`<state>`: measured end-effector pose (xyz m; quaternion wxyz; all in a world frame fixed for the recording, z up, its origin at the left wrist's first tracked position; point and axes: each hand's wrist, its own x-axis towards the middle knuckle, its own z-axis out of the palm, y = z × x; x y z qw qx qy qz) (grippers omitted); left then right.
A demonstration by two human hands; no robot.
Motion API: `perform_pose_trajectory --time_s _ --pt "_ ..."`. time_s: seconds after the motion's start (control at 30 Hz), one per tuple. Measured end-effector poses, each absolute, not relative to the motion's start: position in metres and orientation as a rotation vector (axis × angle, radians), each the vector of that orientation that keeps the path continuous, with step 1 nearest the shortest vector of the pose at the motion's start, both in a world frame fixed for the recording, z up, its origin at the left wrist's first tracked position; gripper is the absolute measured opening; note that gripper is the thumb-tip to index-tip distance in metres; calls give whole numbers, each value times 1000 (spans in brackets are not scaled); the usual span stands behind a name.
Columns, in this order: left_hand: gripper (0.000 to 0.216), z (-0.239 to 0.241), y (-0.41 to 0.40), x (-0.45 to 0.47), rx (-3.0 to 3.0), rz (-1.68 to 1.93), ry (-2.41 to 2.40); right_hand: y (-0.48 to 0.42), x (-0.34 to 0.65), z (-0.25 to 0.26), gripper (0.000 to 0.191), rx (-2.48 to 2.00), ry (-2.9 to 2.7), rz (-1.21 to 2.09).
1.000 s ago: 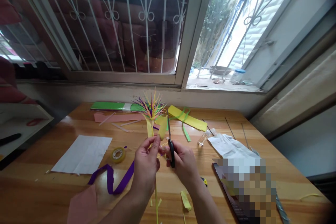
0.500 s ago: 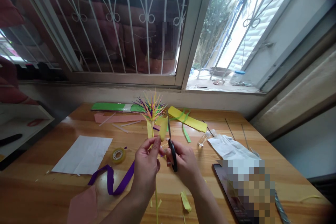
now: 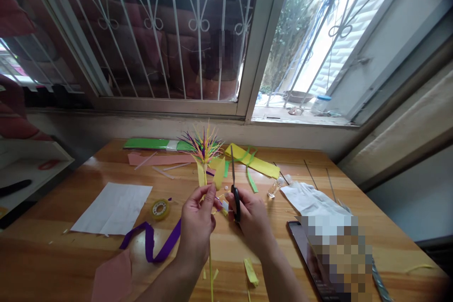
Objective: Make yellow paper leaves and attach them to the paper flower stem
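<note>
My left hand is closed, thumb and fingers pinching a yellow paper petal low down. Beside that petal rises a paper flower with a spiky head of thin purple, yellow and orange strips; its yellow stem runs down behind the hand. Black-handled scissors are gripped in my right hand, blades upward, just right of the petal and apart from it. The petal's top comes to a point. Much of the stem near my fingers is hidden.
Left on the wooden table lie a white sheet, a tape roll, a purple paper strip and a pink piece. A yellow paper strip, small bottle and phone are to the right.
The scissors have moved a little to the right, away from the petal. The petal's top, blunt before, is now pointed. My left hand has stayed in place.
</note>
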<state>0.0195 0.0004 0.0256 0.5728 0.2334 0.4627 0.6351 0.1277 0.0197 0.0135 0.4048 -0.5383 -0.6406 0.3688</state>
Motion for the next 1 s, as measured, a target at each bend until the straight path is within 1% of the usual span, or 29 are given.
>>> perform_pose_trajectory --time_s 0.07,0.13,0.2,0.23,0.37,0.47,0.53,0.67,0.73,0.8,0.87,0.9,1.0 --pt "33 26 1 19 537 1507 1080 24 131 9 34 -1453 -1661 903" --pt "38 28 0 17 529 1537 1085 29 139 -2 31 -1659 -1788 765" --pt "46 31 -1 16 546 1573 1089 33 153 -20 24 -1913 -1923 569" --pt "51 33 -2 15 566 1596 1088 35 161 -31 22 -2000 -1921 536" --pt "69 39 -8 14 646 1661 1079 40 197 -70 17 -2178 -1896 442" --pt "79 41 -13 15 673 1659 1082 40 215 -85 13 -2250 -1875 380" --pt "78 42 -16 15 664 1644 1061 39 222 -90 13 -2253 -1876 344" --pt "65 45 -20 13 612 1599 992 40 225 -93 10 -2201 -1899 306" --pt "62 45 -20 10 609 1611 989 42 224 -92 13 -2160 -1916 305" --pt "61 44 -16 9 631 1647 995 41 218 -87 20 -2122 -1923 281" --pt "57 40 -9 9 660 1725 978 36 204 -78 26 -2002 -1868 332" --pt "55 37 -5 11 674 1778 958 31 194 -72 28 -1884 -1794 417" --pt "48 29 4 19 724 1930 887 6 149 -55 34 -1298 -1562 1060"
